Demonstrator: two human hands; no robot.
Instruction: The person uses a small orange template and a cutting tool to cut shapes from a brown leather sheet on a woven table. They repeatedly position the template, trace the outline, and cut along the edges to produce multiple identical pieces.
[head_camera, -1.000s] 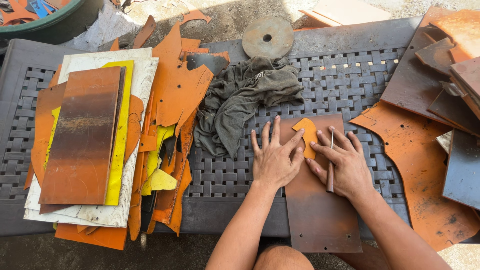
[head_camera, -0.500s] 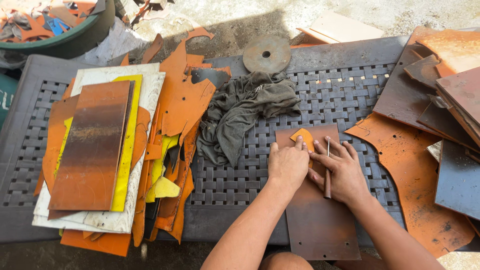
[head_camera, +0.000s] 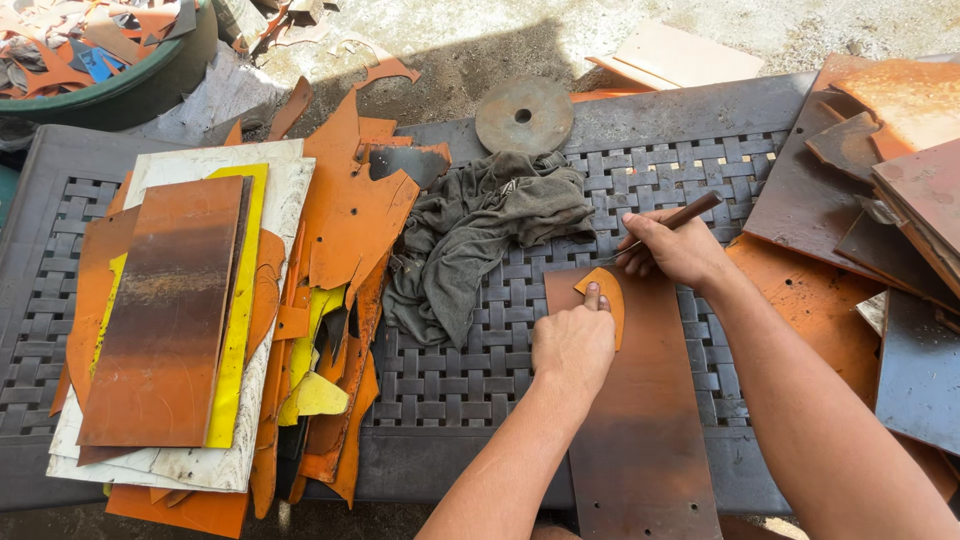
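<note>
At the far left a green tub (head_camera: 140, 85) of scraps sits off the corner of the dark woven tabletop (head_camera: 470, 400). On the tabletop's left part lies a stack of sheets (head_camera: 165, 320): a rusty brown plate on top, a yellow sheet and a white board under it. Just beside the stack, a heap of orange offcuts (head_camera: 345, 230) runs from the back edge to the front, with a few yellow bits among them. Next comes a crumpled grey rag (head_camera: 480, 240), and behind it a round metal disc (head_camera: 524, 115) with a hole in the middle.

The left hand (head_camera: 572, 345) is curled narrow, knuckles up, with its forefinger pressing down a small orange piece (head_camera: 610, 300) (rounded along its right edge). That piece lies flat on the top end of a long brown sheet (head_camera: 640, 440), which reaches from the middle of the tabletop to the front edge.

Just right of it, the right hand (head_camera: 680, 250) is closed around a thin brown tool (head_camera: 670, 222), held like a pen; the handle slants up to the right and the tip points down toward the orange piece. Whether the tip touches it cannot be told.

At the far right, a pile of rusty plates (head_camera: 880, 180) overlaps in orange, brown and grey.
</note>
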